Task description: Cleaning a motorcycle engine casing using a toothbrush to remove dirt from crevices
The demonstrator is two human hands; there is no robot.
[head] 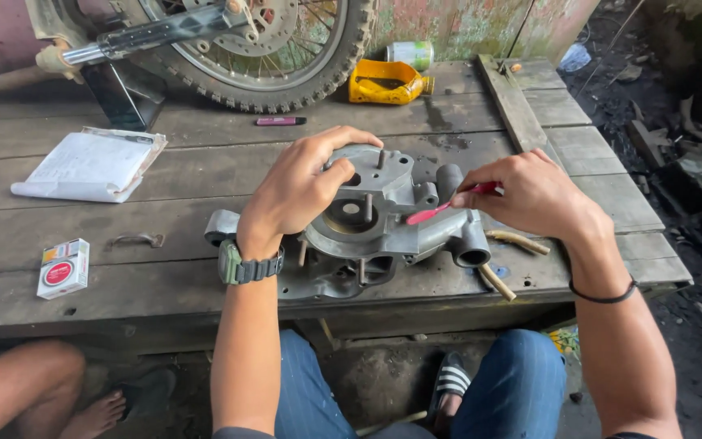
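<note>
While L hand (298,191) grips engine casing (367,219), R fingers (481,191) pinch red brush (440,209).

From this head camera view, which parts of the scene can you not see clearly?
- Grey metal engine casing, head view: its left part is covered by the left hand.
- Thin red tool: its rear end is hidden inside the right hand.
- Spoked motorcycle wheel: cut off by the top edge.

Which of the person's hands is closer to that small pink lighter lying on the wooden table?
Left. The left hand rests on the grey engine casing, just below the pink lighter. The right hand, holding a red tool, is farther right.
</note>
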